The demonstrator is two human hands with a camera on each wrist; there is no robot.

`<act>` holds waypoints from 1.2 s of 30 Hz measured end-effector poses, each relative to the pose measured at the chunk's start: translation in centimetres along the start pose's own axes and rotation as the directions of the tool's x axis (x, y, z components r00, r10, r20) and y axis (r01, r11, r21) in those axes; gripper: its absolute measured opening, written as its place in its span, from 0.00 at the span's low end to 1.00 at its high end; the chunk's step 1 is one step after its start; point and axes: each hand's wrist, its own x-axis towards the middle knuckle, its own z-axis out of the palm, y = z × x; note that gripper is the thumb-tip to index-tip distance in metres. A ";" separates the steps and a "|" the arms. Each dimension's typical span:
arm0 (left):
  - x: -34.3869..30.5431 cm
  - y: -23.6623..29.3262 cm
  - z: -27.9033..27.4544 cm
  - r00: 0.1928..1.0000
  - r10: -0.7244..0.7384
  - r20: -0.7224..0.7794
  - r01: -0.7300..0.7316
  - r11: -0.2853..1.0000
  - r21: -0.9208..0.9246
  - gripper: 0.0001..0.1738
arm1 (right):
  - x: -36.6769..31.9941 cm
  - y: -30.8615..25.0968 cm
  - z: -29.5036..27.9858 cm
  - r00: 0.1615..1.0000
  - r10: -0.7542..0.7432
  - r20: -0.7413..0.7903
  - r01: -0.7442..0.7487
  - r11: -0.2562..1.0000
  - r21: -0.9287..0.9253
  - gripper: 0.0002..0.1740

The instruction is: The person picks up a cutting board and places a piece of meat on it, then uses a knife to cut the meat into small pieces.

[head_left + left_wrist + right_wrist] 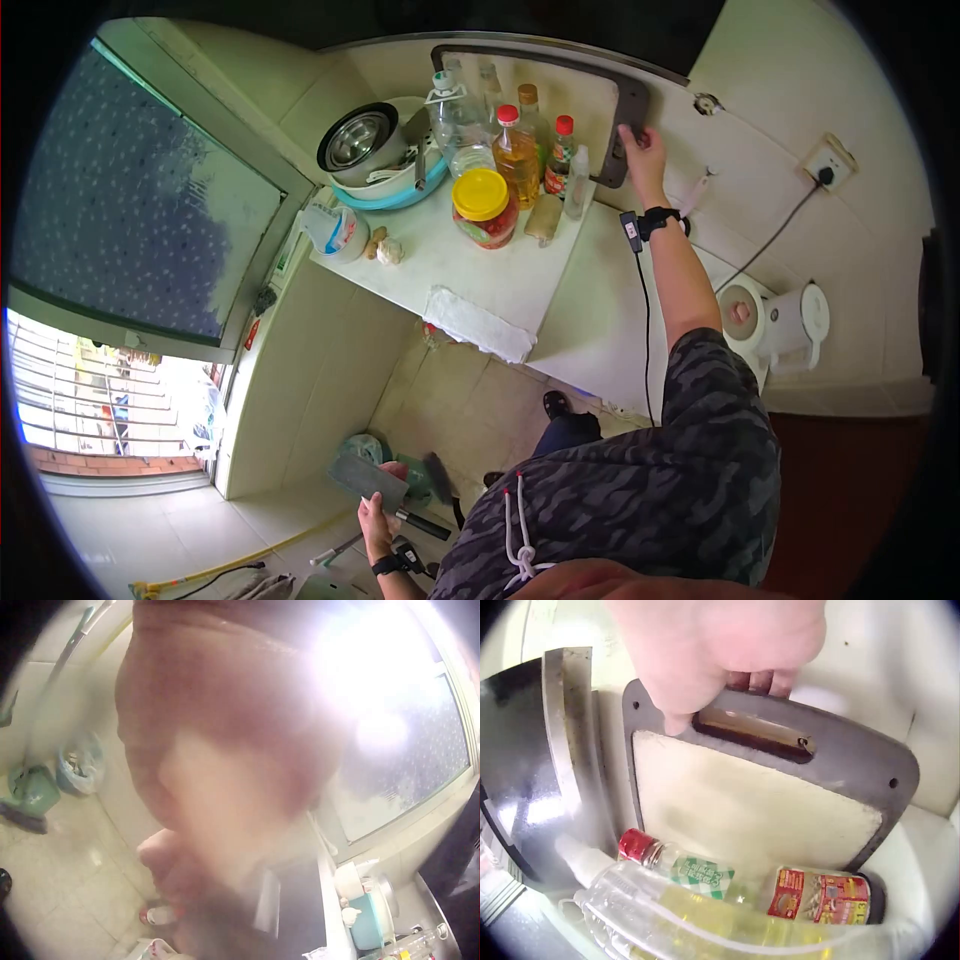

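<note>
My right hand holds the top edge of a cutting board with a dark grey rim and pale middle. In the right wrist view the thumb lies on the front of the board beside its handle slot, with fingers behind the rim. The board leans upright against the wall, behind several bottles. Low at the left, my left hand grips a cleaver where the blade meets the black handle. The left wrist view shows this hand blurred, with the grey blade beyond it.
Close before the board stand a red-capped oil bottle, a sauce bottle and a yellow-lidded jar. A blue basin with stacked bowls sits left of them. Garlic lies nearby. A white kettle stands at the right.
</note>
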 end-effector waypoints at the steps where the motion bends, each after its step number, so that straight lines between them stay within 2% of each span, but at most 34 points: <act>1: -0.1 -0.4 0.4 0.999 -0.002 -0.033 0.003 1.000 0.010 0.35 | 0.7 -0.8 0.1 0.993 0.118 0.003 -0.117 0.989 0.093 0.33; 2: -0.1 -0.6 0.9 0.998 -0.004 -0.063 0.005 1.000 0.019 0.36 | 0.7 -2.4 -0.2 0.991 0.115 0.072 -0.124 0.982 0.140 0.27; 3: -0.4 -0.4 1.6 0.997 -0.005 -0.074 0.006 1.000 0.018 0.36 | 1.0 -1.9 0.2 0.990 0.118 0.081 -0.129 0.981 0.145 0.27; 5: -0.9 0.3 3.0 0.989 -0.025 -0.143 0.020 0.999 -0.038 0.22 | 1.1 -0.4 0.6 0.996 0.076 0.049 -0.087 0.951 0.296 0.22; 9: -0.6 1.4 5.0 0.997 0.048 -0.056 -0.051 0.997 -0.056 0.23 | 0.9 -1.0 1.1 0.990 0.117 0.073 -0.137 0.913 0.385 0.22; 11: -0.6 2.9 6.7 0.995 0.086 0.040 -0.088 0.995 0.039 0.38 | 0.6 -3.3 1.2 0.978 0.190 0.082 -0.207 0.896 0.393 0.20; 15: -0.5 1.7 5.3 0.998 0.025 -0.063 -0.024 1.000 0.019 0.35 | 0.5 -2.2 1.7 0.983 0.165 0.078 -0.182 0.896 0.406 0.18; 17: -0.5 1.8 5.5 0.991 0.016 -0.130 -0.016 1.000 0.005 0.30 | 0.3 -2.4 1.6 0.989 0.120 -0.085 -0.075 0.909 0.409 0.18; 18: -0.5 1.7 5.4 0.991 0.018 -0.136 -0.017 1.000 0.004 0.30 | 0.4 -2.1 1.1 0.987 0.143 -0.080 -0.097 0.905 0.415 0.19; 21: -0.1 1.5 5.3 0.991 0.001 -0.133 -0.007 0.999 -0.041 0.24 | 0.4 -3.2 -1.7 0.974 0.223 -0.030 -0.188 0.882 0.432 0.19; 23: 0.1 1.3 5.8 0.984 0.039 -0.171 -0.045 0.998 -0.032 0.19 | 0.0 -3.2 -3.9 0.968 0.248 -0.021 -0.215 0.876 0.433 0.18; 25: 0.3 1.6 6.1 0.990 0.015 -0.144 -0.021 0.999 -0.043 0.19 | -0.8 -3.4 -6.0 0.962 0.272 -0.013 -0.240 0.869 0.432 0.18; 28: 1.4 0.7 5.2 0.994 0.007 -0.106 -0.010 0.999 -0.035 0.19 | -2.0 -3.7 -9.1 0.972 0.167 -0.164 -0.085 0.905 0.416 0.16; 33: 2.0 1.4 5.5 1.000 0.014 -0.022 -0.013 0.999 0.039 0.20 | -3.3 -4.0 -16.9 0.952 0.178 -0.248 -0.051 0.893 0.446 0.15; 35: 2.7 1.2 4.7 1.000 0.019 0.024 -0.021 0.998 0.064 0.20 | -4.9 -4.6 -20.4 0.946 0.203 -0.252 -0.090 0.914 0.395 0.15; 36: 3.2 1.1 4.4 0.999 0.019 0.036 -0.021 0.998 0.064 0.20 | -5.8 -6.4 -21.4 0.934 0.202 -0.293 -0.068 0.910 0.410 0.14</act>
